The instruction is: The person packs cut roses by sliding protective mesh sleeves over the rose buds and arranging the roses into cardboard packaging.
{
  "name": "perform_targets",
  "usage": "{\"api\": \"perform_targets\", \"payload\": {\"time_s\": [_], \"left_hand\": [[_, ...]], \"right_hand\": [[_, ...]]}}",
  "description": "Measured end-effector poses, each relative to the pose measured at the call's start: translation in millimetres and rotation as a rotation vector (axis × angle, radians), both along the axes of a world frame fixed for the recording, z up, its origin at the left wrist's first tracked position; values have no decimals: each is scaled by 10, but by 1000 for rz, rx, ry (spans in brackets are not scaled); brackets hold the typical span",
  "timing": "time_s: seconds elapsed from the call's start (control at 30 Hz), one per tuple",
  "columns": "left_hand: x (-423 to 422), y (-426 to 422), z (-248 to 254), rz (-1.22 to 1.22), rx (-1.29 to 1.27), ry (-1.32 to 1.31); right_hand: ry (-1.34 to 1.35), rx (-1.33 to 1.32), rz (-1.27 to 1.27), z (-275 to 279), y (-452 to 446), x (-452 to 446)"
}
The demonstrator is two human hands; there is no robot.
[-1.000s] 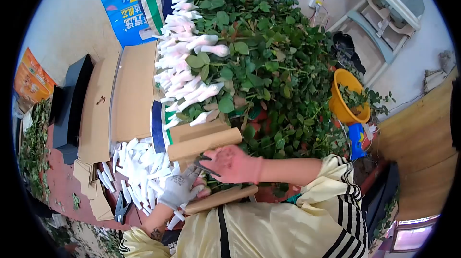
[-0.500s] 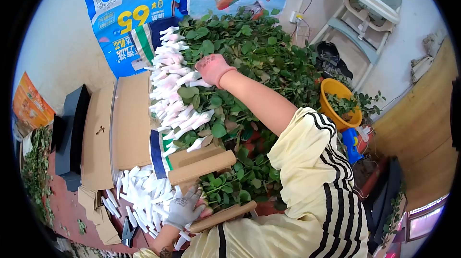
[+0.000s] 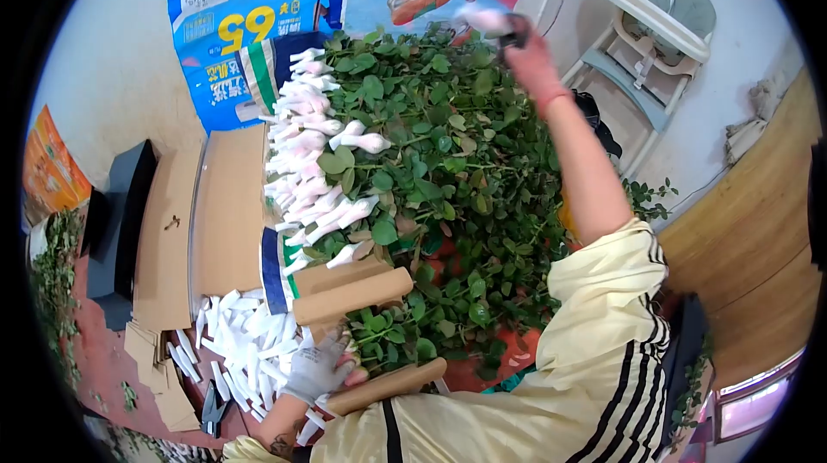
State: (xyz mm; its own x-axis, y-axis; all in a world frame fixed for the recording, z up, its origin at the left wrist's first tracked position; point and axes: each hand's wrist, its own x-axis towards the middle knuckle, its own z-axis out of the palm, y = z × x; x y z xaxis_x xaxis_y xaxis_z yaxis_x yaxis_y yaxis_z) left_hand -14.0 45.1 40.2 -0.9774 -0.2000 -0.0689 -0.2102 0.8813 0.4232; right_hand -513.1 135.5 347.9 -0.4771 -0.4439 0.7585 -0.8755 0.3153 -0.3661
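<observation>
My right hand, in a pink glove, is raised at the back right above the leaves. It is closed on a blurred white-sleeved flower; a dark patch beside the fingers is too smeared to name. My left hand, in a grey-white glove, lies at the front with its fingers apart. It is beside pinkish flower heads and a pile of white foam-like sleeves. Leafy stems are heaped across the middle, with several white-sleeved flower heads lined up along their left side.
Cardboard rolls lie in front of the heap. Cardboard sheets and a black box stand left. A stapler is near cardboard pieces. A high chair stands at the back right.
My right hand has left the row of sleeved flowers and swung right and up, now with a sleeved flower in it. My left hand stays near the flower heads. The view has shifted slightly.
</observation>
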Motion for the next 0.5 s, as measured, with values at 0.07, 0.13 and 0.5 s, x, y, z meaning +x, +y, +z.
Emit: {"api": "perform_targets", "payload": {"time_s": [0.07, 0.13, 0.5], "left_hand": [[-1, -5, 115, 34, 61, -103], [8, -21, 50, 25, 64, -38], [-10, 40, 376, 92, 56, 29]], "right_hand": [[-159, -110, 35, 251, 468, -229], [-77, -297, -155, 571, 1033, -270], [362, -679, 45, 1196, 1351, 734]]}}
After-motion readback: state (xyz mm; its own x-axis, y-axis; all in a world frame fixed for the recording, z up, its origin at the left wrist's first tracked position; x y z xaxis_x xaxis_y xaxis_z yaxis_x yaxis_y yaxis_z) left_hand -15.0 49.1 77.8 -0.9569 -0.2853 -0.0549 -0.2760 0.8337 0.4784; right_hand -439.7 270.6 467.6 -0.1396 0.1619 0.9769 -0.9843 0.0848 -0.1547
